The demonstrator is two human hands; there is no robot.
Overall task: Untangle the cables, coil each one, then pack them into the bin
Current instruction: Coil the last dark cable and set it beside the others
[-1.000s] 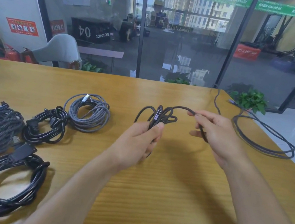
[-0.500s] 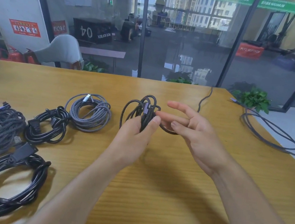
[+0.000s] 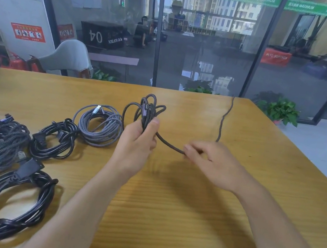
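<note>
Dark braided cable (image 3: 149,110) part-coiled in left hand (image 3: 136,141), tail thru right hand (image 3: 206,161).

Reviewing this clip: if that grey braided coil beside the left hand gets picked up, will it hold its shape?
Probably not well. The grey braided coil shows no visible tie, and its loops already spread unevenly on the table, so they would likely sag and splay. Its plug end lies loose on top and may dangle. It looks light and floppy, unlikely to roll.

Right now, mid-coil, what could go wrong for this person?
The left hand holds the loops of the dark braided cable unevenly, so they may slip or cross. The loose tail runs from the right hand over the far table edge; it could snag there or kink while being drawn in.
</note>
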